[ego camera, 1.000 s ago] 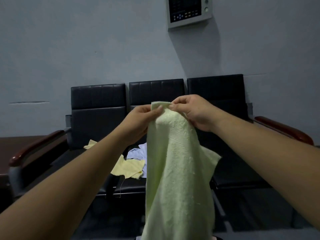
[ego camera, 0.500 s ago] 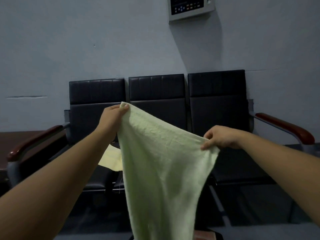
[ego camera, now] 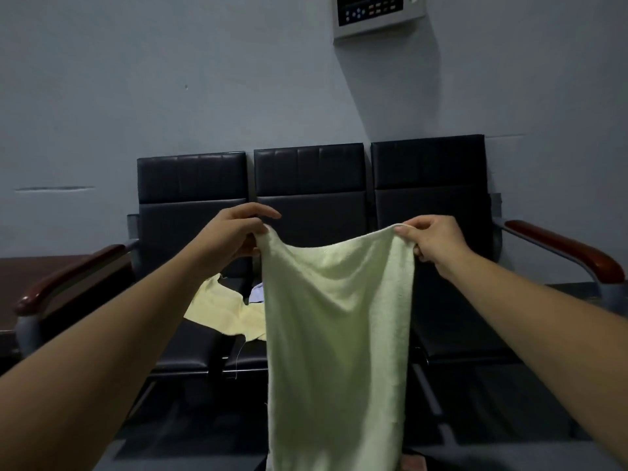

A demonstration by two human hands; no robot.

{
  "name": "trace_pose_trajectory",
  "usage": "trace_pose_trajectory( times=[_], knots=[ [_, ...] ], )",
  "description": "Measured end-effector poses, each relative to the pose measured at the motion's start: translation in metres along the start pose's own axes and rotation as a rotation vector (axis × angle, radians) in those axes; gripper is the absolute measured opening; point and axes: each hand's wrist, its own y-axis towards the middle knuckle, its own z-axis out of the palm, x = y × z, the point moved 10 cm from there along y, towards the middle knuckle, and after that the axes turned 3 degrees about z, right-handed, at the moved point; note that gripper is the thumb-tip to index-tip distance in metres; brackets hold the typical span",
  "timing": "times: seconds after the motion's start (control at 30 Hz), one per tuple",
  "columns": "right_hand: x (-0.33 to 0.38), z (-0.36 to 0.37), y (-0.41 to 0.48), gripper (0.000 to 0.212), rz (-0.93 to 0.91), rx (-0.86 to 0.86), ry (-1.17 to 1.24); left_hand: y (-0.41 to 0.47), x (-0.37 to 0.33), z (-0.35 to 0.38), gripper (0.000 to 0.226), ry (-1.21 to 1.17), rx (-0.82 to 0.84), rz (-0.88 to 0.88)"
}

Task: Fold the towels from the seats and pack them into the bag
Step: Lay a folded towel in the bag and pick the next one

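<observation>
Raised level since a moment ago, the right hand (ego camera: 435,243) and left hand (ego camera: 231,237) each pinch a top corner of the pale green towel (ego camera: 336,317), hanging spread before the black seats (ego camera: 441,185). It hides part of a yellow towel (ego camera: 217,311) lying there.

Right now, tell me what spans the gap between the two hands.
In the head view, the green towel spans it: its sagging top edge runs from the left hand to the right hand, each pinching a corner.
</observation>
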Motion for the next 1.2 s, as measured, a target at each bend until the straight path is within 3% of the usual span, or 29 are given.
trace_pose_trajectory(
  times=[0.17, 0.27, 0.53, 0.63, 0.7, 0.9, 1.0, 1.07, 1.2],
  knots=[
    [-0.006, 0.025, -0.001, 0.008, 0.161, 0.095, 0.178, -0.002, -0.017, 0.021, 0.014, -0.099, 0.222, 0.056],
    [0.003, 0.035, -0.006, 0.009, 0.134, 0.128, 0.216, -0.006, -0.025, 0.033, 0.023, -0.164, 0.349, 0.077],
    [0.044, 0.055, -0.031, 0.017, -0.049, 0.181, 0.093, -0.007, -0.058, 0.041, 0.018, 0.392, 0.145, 0.314],
    [0.064, 0.066, -0.043, 0.009, -0.134, 0.224, 0.097, -0.008, -0.063, 0.050, 0.017, 0.358, 0.148, 0.311],
    [0.071, 0.077, -0.051, 0.023, -0.143, 0.300, 0.150, -0.008, -0.065, 0.053, 0.018, 0.337, 0.133, 0.306],
    [0.087, 0.109, -0.081, 0.024, -0.199, 0.680, 0.234, -0.010, -0.067, 0.054, 0.025, 0.258, 0.074, 0.296],
    [0.085, 0.109, -0.080, 0.024, -0.263, 0.625, 0.090, -0.011, -0.067, 0.056, 0.025, 0.265, 0.076, 0.295],
    [0.087, 0.104, -0.075, 0.021, -0.259, 0.554, 0.121, -0.012, -0.062, 0.059, 0.026, 0.257, 0.125, 0.260],
    [0.085, 0.085, -0.065, 0.016, -0.139, 0.432, 0.327, -0.020, -0.024, 0.077, 0.010, 0.396, 0.426, 0.072]
  ],
)
